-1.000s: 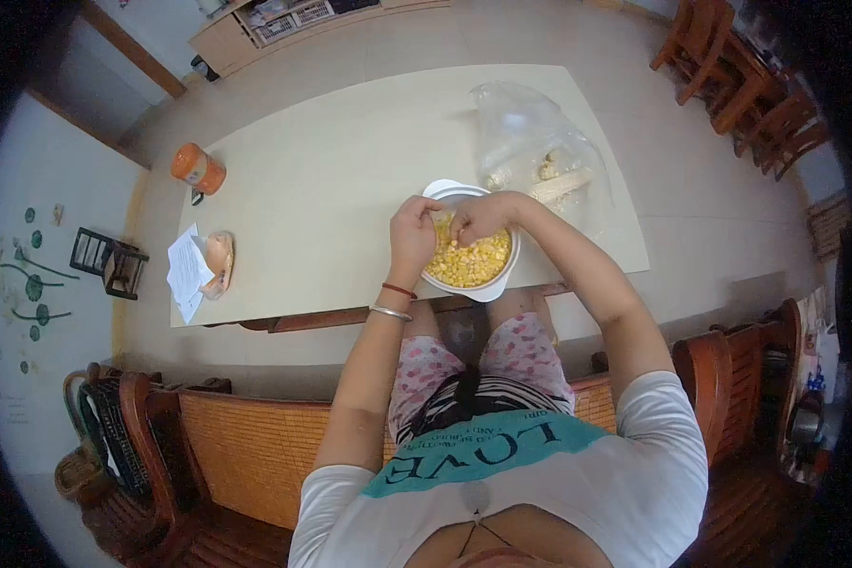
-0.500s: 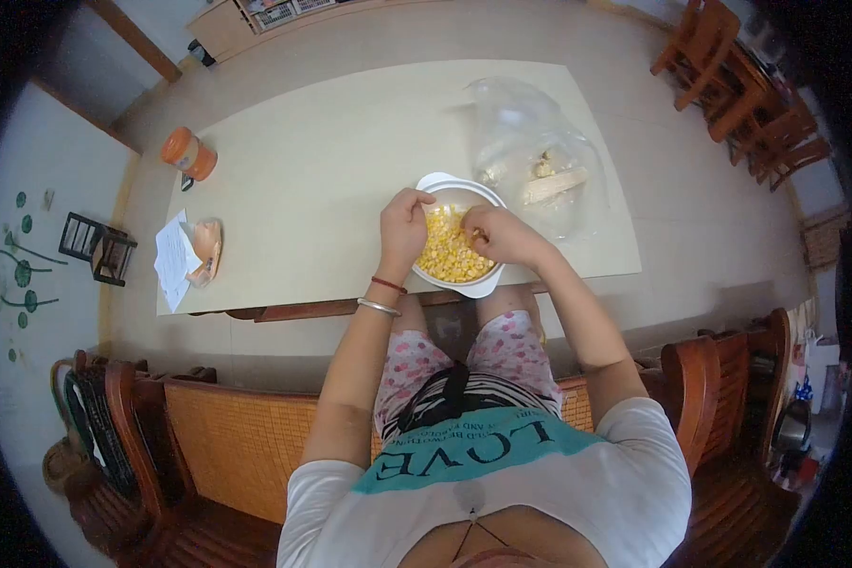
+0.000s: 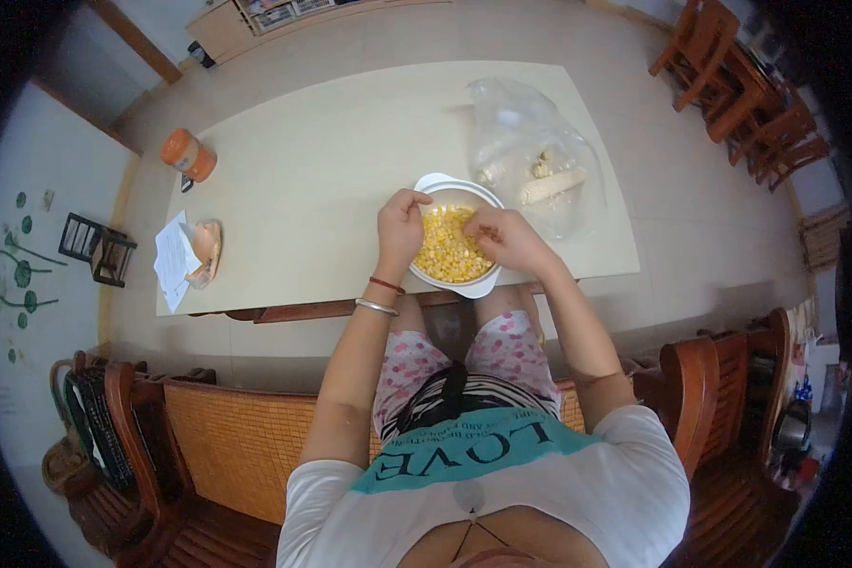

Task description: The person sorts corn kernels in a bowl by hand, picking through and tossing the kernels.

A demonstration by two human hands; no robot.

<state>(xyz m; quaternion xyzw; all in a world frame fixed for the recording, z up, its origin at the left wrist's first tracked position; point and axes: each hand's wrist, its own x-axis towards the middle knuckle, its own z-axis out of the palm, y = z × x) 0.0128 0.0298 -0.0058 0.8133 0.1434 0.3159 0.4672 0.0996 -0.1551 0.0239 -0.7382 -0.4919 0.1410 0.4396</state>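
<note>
A white two-handled bowl (image 3: 483, 285) holds many loose yellow corn kernels (image 3: 452, 254) and stands at the table's near edge. My left hand (image 3: 401, 223) is at the bowl's left rim, its fingers curled over it; whether they grip the rim is hard to tell. Over the right part of the bowl, my right hand (image 3: 506, 237) has its fingers bent together above the kernels. Anything between those fingers is too small to make out. Behind and to the right, a clear plastic bag (image 3: 516, 128) lies with pale corn cobs (image 3: 553, 186) on it or in it.
The pale table (image 3: 322, 180) bears an orange-lidded jar (image 3: 188, 155) at its far left. Papers (image 3: 174, 260) and a wrapped packet (image 3: 205, 252) lie near the left edge. A wooden bench (image 3: 232, 440) is behind me, and wooden chairs (image 3: 696, 52) stand at the upper right.
The view has shifted slightly. My right hand has drawn back from the middle of the kernels toward the bowl's right side. My left hand has stayed at the left rim.
</note>
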